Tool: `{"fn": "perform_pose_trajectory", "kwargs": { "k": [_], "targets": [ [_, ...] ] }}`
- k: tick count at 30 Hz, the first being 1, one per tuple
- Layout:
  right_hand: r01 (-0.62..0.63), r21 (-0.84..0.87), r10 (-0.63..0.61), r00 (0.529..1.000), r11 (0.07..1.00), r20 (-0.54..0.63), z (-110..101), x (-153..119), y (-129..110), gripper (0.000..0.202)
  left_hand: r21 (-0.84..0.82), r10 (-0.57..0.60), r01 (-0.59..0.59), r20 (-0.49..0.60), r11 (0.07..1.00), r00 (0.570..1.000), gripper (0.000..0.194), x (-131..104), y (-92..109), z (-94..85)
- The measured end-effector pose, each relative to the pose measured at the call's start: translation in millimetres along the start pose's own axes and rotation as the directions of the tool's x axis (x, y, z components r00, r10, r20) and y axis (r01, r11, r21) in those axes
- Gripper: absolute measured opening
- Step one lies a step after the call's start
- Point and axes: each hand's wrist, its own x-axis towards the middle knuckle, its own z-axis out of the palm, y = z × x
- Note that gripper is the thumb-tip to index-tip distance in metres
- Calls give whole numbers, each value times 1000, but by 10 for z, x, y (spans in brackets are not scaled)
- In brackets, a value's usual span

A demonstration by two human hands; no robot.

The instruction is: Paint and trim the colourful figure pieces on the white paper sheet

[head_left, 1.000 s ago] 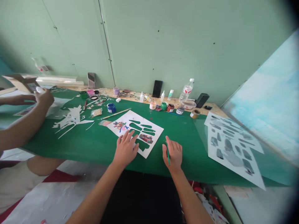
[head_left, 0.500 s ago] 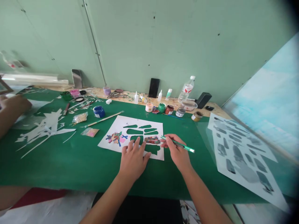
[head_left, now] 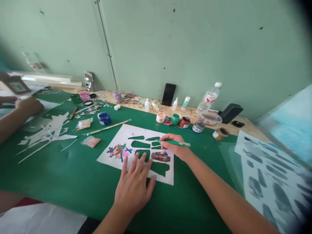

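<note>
My left hand point(head_left: 135, 183) lies with spread fingers over the lower edge of a white sheet of paper point(head_left: 104, 156). The sheet has several cut-out openings that let the green mat point(head_left: 97, 188) show through, and a colourful painted patch point(head_left: 119, 152) on its left. One opening frames a multicoloured strip point(head_left: 161, 156). My right hand point(head_left: 174, 144) closes round a slim green craft knife point(head_left: 179, 143) over the sheet's upper right. The knife's tip points left near the small upper openings. Whether it touches the paper I cannot tell.
Paint jars, such as a green one point(head_left: 175, 119), line the mat's back edge by a water bottle point(head_left: 209, 99). A blue jar point(head_left: 104, 118), a brush point(head_left: 109, 126) and paper scraps point(head_left: 52, 128) lie left. Another person's hand point(head_left: 29, 106) works far left. A patterned sheet point(head_left: 268, 182) is right.
My right hand has moved up along the sheet with the knife, from beside the multicoloured strip to the upper openings. The left hand stays flat on the paper. The view has shifted.
</note>
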Motion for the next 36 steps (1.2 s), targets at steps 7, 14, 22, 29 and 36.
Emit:
{"fn": "perform_pose_trajectory", "kwargs": {
  "k": [7,14,22,29,36],
  "targets": [
    [-3,95,5,1000,996,-16,-96,-150,186,20,136,66,-73,54,988,996,50,5,-18,2],
    [43,-1,-43,998,999,51,-132,-182,135,12,140,-2,-11,92,990,996,53,50,60,6],
    [258,-282,-230,965,924,130,-22,-218,41,8,9,-86,86,120,996,989,53,81,186,1],
    [210,-320,-173,975,924,140,-7,-222,75,7,-47,-76,82,116,995,990,53,81,172,2],
    [144,-341,-87,981,929,176,10,-224,117,6,-63,-93,101,123,993,988,53,88,176,16]
  ]
}}
